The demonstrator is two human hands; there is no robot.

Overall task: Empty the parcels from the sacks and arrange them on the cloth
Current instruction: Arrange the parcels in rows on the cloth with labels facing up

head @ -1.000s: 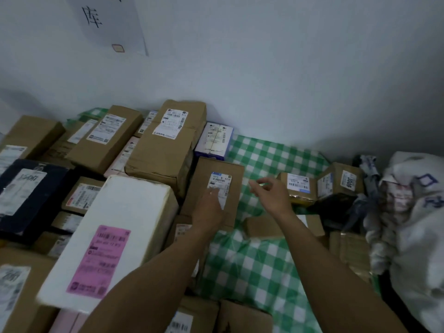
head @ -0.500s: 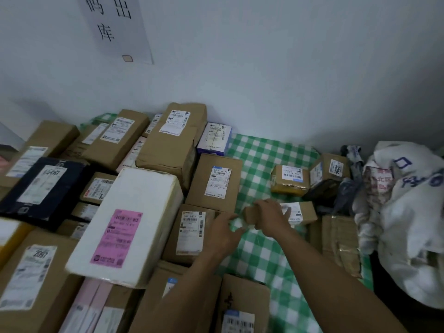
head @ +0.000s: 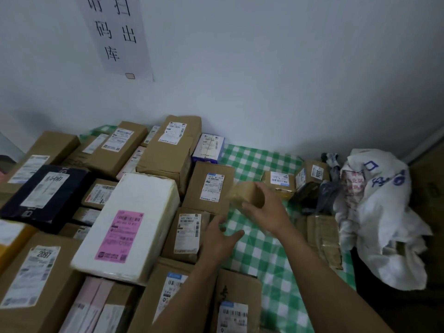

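One small parcel (head: 246, 193) is now lifted off the cloth (head: 264, 260), gripped by the right hand (head: 267, 212); left hand (head: 219, 239) loose-fingered, empty; placing should follow.

The small parcel (head: 243, 193) is blurred, and the sack (head: 384, 212) hides its contents.

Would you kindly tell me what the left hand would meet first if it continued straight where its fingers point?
Probably the labelled brown carton beyond the left hand; depth is unclear, and the small box the right hand holds lies near that line.
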